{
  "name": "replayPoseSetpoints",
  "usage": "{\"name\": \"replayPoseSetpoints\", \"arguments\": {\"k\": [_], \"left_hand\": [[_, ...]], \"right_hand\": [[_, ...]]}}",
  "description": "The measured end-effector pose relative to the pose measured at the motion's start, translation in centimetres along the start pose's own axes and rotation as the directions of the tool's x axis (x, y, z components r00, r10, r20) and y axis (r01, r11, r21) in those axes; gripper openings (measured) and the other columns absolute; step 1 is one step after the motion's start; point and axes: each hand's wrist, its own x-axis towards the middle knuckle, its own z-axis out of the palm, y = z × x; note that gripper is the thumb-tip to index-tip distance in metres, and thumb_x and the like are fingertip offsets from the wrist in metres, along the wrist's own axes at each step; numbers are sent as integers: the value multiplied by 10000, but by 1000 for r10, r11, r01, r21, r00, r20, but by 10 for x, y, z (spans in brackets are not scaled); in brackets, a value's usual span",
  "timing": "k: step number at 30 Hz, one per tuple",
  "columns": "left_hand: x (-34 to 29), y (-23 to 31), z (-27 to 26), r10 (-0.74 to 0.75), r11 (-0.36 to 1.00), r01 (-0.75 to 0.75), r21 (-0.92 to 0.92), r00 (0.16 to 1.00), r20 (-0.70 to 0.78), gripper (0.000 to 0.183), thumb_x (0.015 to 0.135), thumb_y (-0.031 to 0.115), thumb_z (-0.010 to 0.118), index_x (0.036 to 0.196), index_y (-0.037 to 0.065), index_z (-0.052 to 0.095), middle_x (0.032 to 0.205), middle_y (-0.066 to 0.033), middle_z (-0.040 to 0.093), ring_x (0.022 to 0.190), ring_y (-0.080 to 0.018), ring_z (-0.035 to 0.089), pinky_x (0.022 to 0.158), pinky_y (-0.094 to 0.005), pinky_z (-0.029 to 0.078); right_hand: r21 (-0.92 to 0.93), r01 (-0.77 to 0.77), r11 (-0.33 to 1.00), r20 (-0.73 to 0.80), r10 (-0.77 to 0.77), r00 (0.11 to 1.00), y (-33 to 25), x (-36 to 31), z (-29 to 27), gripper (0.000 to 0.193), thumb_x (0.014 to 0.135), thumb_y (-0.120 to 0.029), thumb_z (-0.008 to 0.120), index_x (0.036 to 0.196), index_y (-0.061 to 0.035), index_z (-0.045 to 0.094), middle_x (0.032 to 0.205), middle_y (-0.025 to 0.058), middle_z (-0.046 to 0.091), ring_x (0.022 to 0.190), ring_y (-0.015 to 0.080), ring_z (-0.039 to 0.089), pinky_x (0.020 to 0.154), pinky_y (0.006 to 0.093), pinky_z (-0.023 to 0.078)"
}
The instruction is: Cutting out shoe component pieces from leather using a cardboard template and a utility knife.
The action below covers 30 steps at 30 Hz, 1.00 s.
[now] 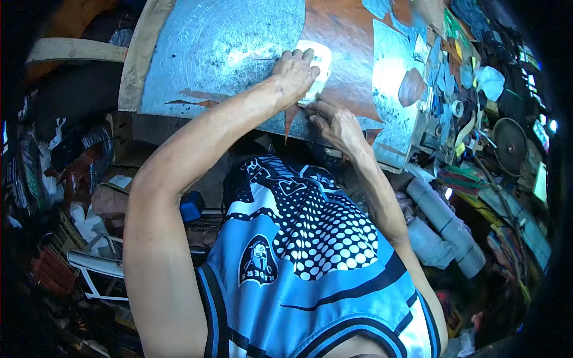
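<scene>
A brown leather sheet (pixel 349 39) lies on a worn, metal-topped table (pixel 221 36). On the leather's near part rests a white, rounded, flat template (pixel 325 58). My left hand (pixel 293 76) bears down on this template from the left, its fingers bent over it and covering much of it. At the template's near end is my right hand (pixel 339 124), with thumb and forefinger drawn together by the table's near edge. Whatever it pinches is too small or hidden to name. Just below my left hand, a pointed leather scrap (pixel 290 121) hangs over that edge.
Leather offcuts (pixel 194 95) lie at the left, and a rounded brown piece (pixel 412 87) at the right. Scraps and a dark round disc (pixel 509 146) crowd the right side. Wrapped rolls (pixel 444 218) lie below them. A white metal frame (pixel 98 268) stands at lower left.
</scene>
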Motion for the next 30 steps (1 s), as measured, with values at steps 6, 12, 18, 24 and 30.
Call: {"name": "replayPoseSetpoints", "arguments": {"k": [6, 12, 18, 24, 30], "left_hand": [[5, 24, 7, -22, 1000, 23, 7, 997, -79, 482, 782, 90, 723, 1243, 68, 585, 1457, -180, 438, 1225, -323, 512, 998, -449, 435], [4, 26, 15, -70, 993, 79, 87, 992, -103, 470, 803, 37, 650, 1264, 71, 566, 1495, -173, 407, 1229, -317, 507, 985, -447, 434], [3, 29, 12, -87, 991, 96, 95, 991, -103, 460, 801, 49, 658, 1254, 82, 577, 1497, -151, 410, 1218, -299, 510, 960, -435, 434], [3, 31, 13, -123, 988, 132, 84, 987, -107, 486, 770, 42, 693, 1241, 92, 583, 1516, -130, 383, 1231, -294, 497, 970, -429, 427], [3, 34, 9, -140, 987, 146, 73, 987, -79, 521, 733, 40, 731, 1229, 91, 581, 1522, -121, 366, 1230, -297, 492, 981, -438, 423]], "right_hand": [[-185, 155, 971, -5, -158, 987, 18, -6, -21, 292, 877, -146, 618, 1159, -122, 689, 1408, 203, 521, 1074, 411, 643, 918, 472, 534], [-186, 204, 961, 56, -197, 979, 23, 3, -24, 301, 860, -134, 624, 1154, -145, 691, 1393, 219, 531, 1061, 422, 648, 868, 477, 556], [-151, 206, 967, 5, -207, 978, 25, -2, -18, 286, 863, -124, 612, 1140, -116, 681, 1382, 240, 531, 1058, 439, 642, 863, 483, 554], [-133, 285, 949, 17, -285, 958, 35, 3, -28, 270, 854, -125, 613, 1114, -115, 683, 1377, 234, 539, 1038, 418, 656, 857, 479, 555], [-162, 272, 949, 166, -246, 955, 41, 14, -48, 290, 812, -89, 622, 1091, -131, 690, 1360, 126, 588, 1045, 355, 669, 844, 454, 565]]}}
